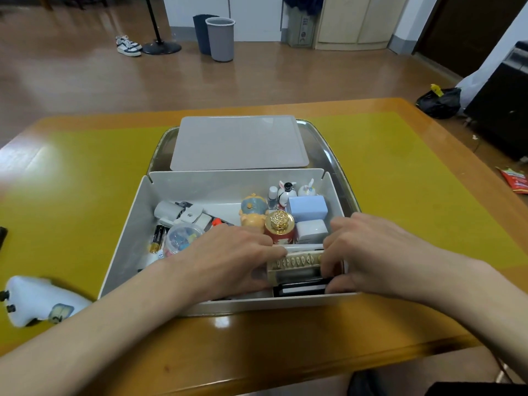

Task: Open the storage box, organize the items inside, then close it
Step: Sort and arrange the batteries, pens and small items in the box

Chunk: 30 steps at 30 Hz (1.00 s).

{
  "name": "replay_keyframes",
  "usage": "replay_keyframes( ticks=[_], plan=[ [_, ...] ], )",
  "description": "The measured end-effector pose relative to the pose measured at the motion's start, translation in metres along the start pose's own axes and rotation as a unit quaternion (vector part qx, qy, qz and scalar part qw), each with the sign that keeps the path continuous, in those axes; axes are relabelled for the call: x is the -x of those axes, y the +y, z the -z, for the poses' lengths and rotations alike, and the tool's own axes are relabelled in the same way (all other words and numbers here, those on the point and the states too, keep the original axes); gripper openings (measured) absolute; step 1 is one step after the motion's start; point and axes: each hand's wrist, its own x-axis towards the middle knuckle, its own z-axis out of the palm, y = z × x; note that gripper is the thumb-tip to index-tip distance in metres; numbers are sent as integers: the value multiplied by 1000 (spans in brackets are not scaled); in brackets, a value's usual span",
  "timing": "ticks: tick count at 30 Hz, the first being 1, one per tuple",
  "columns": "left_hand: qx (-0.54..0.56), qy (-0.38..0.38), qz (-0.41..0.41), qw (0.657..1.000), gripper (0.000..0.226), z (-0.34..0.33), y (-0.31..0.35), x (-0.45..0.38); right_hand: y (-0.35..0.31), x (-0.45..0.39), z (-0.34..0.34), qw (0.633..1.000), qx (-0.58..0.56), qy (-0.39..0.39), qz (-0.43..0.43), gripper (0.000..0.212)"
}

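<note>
Storage box (128,224) open, trinkets inside; left hand (228,258), right hand (368,252) grip beige case (297,265) ends.

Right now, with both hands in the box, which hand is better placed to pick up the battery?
Probably the left hand. The battery lies at the box's left side, just beyond that hand, while the right hand is over at the right wall.

Glossy wooden floor (85,67) out back, two grey bins (218,38) against a white wall (251,12), sneakers (128,46) beside a stand's black base (161,47), pale cabinet (357,21) right.
</note>
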Motion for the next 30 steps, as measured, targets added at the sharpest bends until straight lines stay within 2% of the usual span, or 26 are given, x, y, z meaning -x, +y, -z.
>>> replay_keyframes(
  ticks=[2, 4, 7, 10, 12, 16, 19, 23, 25, 27, 30],
  plan=[
    [-12, -6, -9, 1000, 27, 2, 0, 0, 3, 3, 4, 1000, -29, 2, 0, 38],
    [-43, -3, -23, 999, 28, 2, 0, 0, 3, 7, 7, 998, -47, 34, -5, 32],
    [-80, 7, -24, 997, 27, 4, 0, 0, 2, 7, 7, 998, 13, 69, -1, 25],
    [-57, 27, 10, 998, 24, 5, -2, 1, 0, 3, 2, 997, 57, 51, -1, 32],
    [-51, 20, 26, 998, 24, 3, -3, 4, -1, 1, -1, 997, 69, 36, 1, 31],
    [-81, -2, 22, 996, 32, -2, -2, 7, -1, -7, -6, 991, 106, 77, 18, 25],
    [-76, -3, 22, 997, 31, -1, 0, 6, -5, -17, -8, 990, 124, 68, 5, 20],
    [-10, 11, 85, 996, 27, -4, -4, 10, -1, -21, -4, 995, 74, 67, -23, 17],
    [-14, 0, 123, 992, 25, -8, -9, 12, -1, -21, -6, 994, 80, 75, -16, 16],
    [-22, -22, 143, 989, 22, -12, -11, 12, -3, -21, -9, 994, 93, 65, -3, 21],
    [-9, 10, 153, 988, 9, -16, -12, 9, -2, -21, -8, 995, 91, 45, -5, 29]
  ],
)
